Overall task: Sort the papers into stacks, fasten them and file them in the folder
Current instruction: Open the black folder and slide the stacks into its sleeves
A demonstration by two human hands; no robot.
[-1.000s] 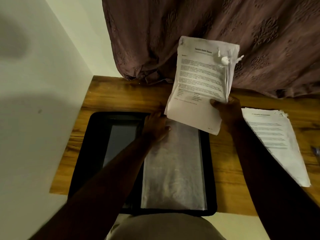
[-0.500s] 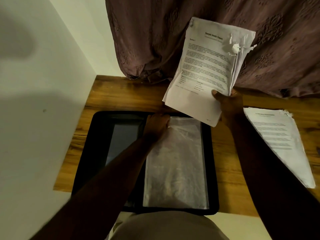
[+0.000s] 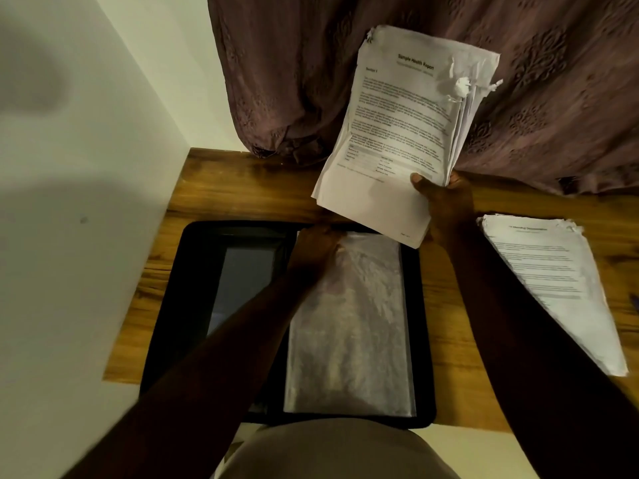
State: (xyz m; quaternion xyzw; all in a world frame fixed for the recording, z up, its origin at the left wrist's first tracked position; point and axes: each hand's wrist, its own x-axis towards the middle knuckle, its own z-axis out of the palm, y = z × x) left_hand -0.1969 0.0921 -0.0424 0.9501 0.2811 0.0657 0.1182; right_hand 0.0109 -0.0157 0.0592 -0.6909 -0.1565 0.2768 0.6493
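Observation:
A black folder [image 3: 193,271] lies open on the wooden table, with a clear plastic sleeve [image 3: 356,333] on its right half. My left hand [image 3: 313,248] grips the sleeve's top left corner. My right hand [image 3: 444,205] holds a printed paper stack [image 3: 397,133] by its lower right edge, lifted above the folder's far side. The stack is tied with a torn white knot near its upper right corner. A second paper stack [image 3: 553,288] lies flat on the table to the right.
The wooden table [image 3: 242,188] ends at a white wall on the left. A brown patterned curtain [image 3: 311,81] hangs along the table's far edge. A small dark object [image 3: 634,300] sits at the right frame edge.
My right hand has raised the tied paper stack higher and slightly to the right. My left hand stays on the sleeve's top corner.

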